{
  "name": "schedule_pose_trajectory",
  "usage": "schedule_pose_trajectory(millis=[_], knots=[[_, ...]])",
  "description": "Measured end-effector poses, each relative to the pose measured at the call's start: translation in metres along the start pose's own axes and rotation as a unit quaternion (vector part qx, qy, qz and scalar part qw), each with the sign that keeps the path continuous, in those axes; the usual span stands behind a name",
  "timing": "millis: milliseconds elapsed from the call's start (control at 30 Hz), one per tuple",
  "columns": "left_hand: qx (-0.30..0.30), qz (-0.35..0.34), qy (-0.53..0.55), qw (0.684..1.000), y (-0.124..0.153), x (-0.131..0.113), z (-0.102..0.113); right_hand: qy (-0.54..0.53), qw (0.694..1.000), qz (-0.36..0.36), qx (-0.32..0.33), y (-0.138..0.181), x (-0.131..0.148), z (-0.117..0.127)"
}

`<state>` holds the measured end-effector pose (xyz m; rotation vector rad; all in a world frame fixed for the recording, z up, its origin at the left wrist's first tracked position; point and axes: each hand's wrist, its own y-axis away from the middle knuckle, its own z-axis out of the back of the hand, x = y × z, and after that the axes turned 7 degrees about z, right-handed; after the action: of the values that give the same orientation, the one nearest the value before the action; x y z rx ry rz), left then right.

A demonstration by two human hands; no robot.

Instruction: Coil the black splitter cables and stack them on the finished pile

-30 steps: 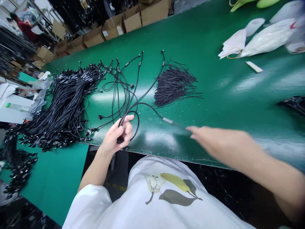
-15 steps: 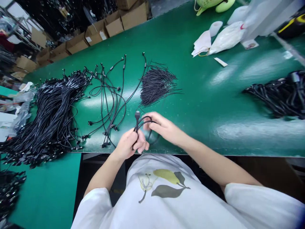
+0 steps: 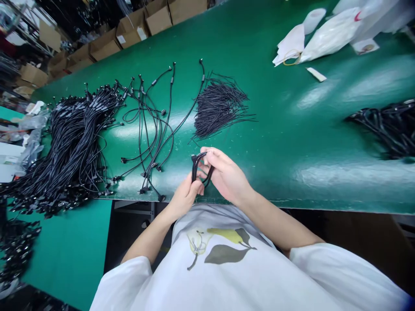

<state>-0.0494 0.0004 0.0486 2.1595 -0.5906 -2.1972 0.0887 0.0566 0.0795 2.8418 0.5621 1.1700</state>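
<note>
Between my two hands is a black cable, wound into a small coil with its connector at the upper left. My left hand is closed on the coil's lower left side. The thumb and fingers of my right hand pinch the coil's upper right part. Just beyond my hands lies a heap of short black ties. Several loose cables with connectors are spread on the green table to the left of it.
A large pile of black cables covers the table's left part. Bundled cables lie at the right. White plastic bags and a small white strip are at the back right. Cardboard boxes line the far edge.
The cable has gone from open loops to a tighter coil. My right hand has closed round its right side, and my left hand has moved slightly up and right. The view has shifted a little.
</note>
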Motion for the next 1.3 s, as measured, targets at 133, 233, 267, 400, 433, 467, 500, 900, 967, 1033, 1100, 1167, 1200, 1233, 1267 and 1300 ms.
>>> schedule_pose_trajectory(millis=[133,233,267,400,433,467,500,900,967,1033,1100,1167,1200,1233,1267,1300], knots=[[0.002,0.004,-0.078,0.997,0.000,0.004,0.000,0.051,0.998,0.006,0.038,0.002,-0.011,-0.006],[0.051,0.011,-0.123,0.991,-0.005,0.003,0.003,0.060,0.998,0.002,0.016,-0.002,-0.014,-0.006],[0.059,0.007,-0.134,0.989,-0.007,0.003,0.004,0.049,0.999,0.006,0.002,-0.005,-0.014,-0.005],[0.029,-0.032,-0.147,0.988,-0.013,0.000,0.012,0.009,1.000,0.022,0.012,-0.013,-0.015,-0.005],[0.031,-0.024,-0.132,0.990,-0.014,-0.001,0.013,0.016,0.999,0.024,0.028,-0.014,-0.015,-0.005],[0.040,-0.004,-0.105,0.994,-0.014,-0.002,0.013,0.025,0.998,0.025,0.044,-0.014,-0.014,-0.006],[0.057,0.024,-0.065,0.996,-0.013,-0.002,0.012,0.034,0.997,0.024,0.059,-0.014,-0.013,-0.006],[0.071,0.158,0.285,0.943,-0.008,-0.013,-0.016,0.073,0.986,-0.012,0.146,-0.023,0.000,0.001],[0.065,0.123,0.256,0.956,-0.006,-0.010,-0.018,0.100,0.982,-0.002,0.161,-0.024,0.001,0.000],[0.058,0.101,0.231,0.966,-0.007,-0.007,-0.021,0.158,0.972,0.030,0.174,-0.028,0.002,0.001],[0.032,0.091,0.229,0.969,-0.012,-0.006,-0.022,0.275,0.938,0.134,0.161,-0.031,0.000,0.006],[-0.039,0.085,0.265,0.960,-0.022,-0.006,-0.019,0.420,0.856,0.277,0.117,-0.030,-0.004,0.013],[-0.086,0.080,0.291,0.949,-0.029,-0.006,-0.016,0.487,0.797,0.341,0.104,-0.028,-0.007,0.017],[-0.128,0.072,0.320,0.936,-0.035,-0.007,-0.012,0.547,0.735,0.387,0.107,-0.023,-0.012,0.021],[-0.159,0.061,0.349,0.922,-0.040,-0.008,-0.007,0.600,0.674,0.412,0.125,-0.018,-0.017,0.025],[-0.174,0.049,0.374,0.910,-0.045,-0.009,-0.003,0.648,0.617,0.419,0.154,-0.012,-0.024,0.029]])
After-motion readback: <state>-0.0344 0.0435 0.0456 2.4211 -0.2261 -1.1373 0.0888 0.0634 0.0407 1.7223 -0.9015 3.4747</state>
